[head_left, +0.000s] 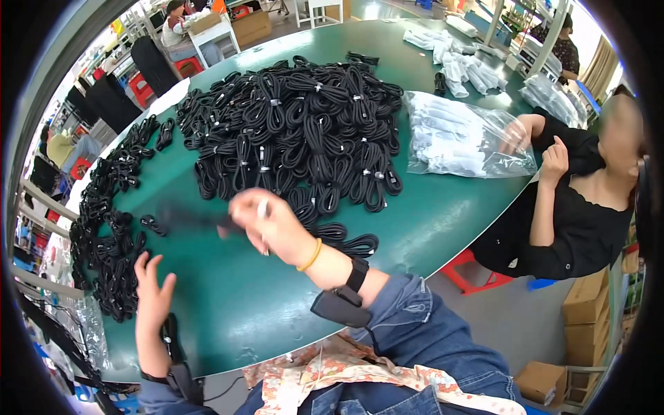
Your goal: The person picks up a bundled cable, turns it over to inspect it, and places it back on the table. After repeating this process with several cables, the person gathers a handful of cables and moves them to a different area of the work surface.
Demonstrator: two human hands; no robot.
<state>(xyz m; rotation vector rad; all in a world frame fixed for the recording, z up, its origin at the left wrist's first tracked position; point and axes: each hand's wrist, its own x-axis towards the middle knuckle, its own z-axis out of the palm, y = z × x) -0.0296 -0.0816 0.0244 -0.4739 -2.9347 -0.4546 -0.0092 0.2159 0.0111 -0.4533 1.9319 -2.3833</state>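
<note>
A large heap of coiled black cables point(297, 124) covers the middle of the green table point(228, 304). Just in front of it, my right hand point(270, 225) is closed on a coiled black cable point(190, 218), which is smeared by motion and points to the left. My left hand point(153, 283) holds nothing, its fingers apart, beside a long row of more cable bundles point(114, 235) along the table's left edge. One small bundle point(153, 225) lies between that row and the held cable. A few coils point(346, 240) rest near my right wrist.
At the right a co-worker in black point(574, 200) touches a clear bag of white packets point(449, 138). More white packets point(470, 69) lie at the far right. A red stool point(474, 273) and cardboard boxes point(586, 304) stand beyond the table's right edge. Other people sit further back.
</note>
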